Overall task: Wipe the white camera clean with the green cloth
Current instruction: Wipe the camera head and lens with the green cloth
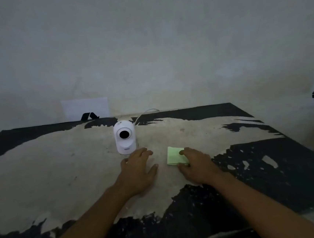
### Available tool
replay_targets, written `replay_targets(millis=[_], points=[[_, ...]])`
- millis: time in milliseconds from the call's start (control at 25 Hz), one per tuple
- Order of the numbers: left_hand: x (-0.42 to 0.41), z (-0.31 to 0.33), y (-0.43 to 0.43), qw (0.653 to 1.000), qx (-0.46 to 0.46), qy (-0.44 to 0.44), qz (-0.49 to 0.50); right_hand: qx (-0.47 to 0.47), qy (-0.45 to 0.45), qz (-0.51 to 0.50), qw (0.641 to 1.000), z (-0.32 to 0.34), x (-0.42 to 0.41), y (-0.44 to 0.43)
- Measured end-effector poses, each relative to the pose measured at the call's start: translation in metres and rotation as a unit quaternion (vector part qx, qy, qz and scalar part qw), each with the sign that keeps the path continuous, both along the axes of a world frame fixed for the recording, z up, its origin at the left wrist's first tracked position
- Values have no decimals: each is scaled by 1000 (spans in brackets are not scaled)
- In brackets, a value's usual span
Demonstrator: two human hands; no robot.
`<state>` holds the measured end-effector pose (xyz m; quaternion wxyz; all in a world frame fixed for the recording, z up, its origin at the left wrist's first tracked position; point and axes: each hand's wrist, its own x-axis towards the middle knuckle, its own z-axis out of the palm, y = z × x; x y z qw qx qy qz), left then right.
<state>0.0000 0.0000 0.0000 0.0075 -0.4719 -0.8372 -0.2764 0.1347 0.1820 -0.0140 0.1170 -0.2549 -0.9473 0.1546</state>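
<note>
A dim, plain grey wall [145, 43] is seen behind a worn bench [42, 168] whose black coating has peeled away to pale patches across most of its top. Near the far middle of the bench a small white plastic dome camera with a round black lens [124, 137] stands upright on its base, and a thin white cable [146, 113] is seen running from behind it toward the wall. A folded, pale green square cloth [173, 156] lies flat on the bench, to the right of the camera and apart from it.

The left hand [137, 170] is laid palm down with its fingers spread, just in front of the camera base and closed on nothing. The right hand [197, 165] is set on the near right part of the cloth; its grip is not yet clamped, the fingertips merely resting on the fabric (whether the thumb is tucked under the edge cannot be told).

The step in hand is judged to be the pick-up of the cloth. It would be done well if the folded layers were pinched together at the near edge, so the pad stays folded when lifted. The camera base should be steadied by the left hand before any wiping, since the light body could be tipped or dragged by its cable. The lens is best wiped with gentle pressure.
</note>
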Motion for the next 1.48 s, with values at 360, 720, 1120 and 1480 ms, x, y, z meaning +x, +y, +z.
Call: replay_targets(millis=[360,720,1120,1480], points=[[-12,-18,33,1000,0,-5,-25,52,53,57,996,-12,-23,20],[-25,-17,11,997,71,10,-10,-69,279,28,957,4,-48,3],[-81,-13,-22,970,208,-43,121,-383,333,-94,857,27,-118,-23],[-114,-26,-9,959,193,-143,154,-376,396,-67,835,45,-155,-31]])
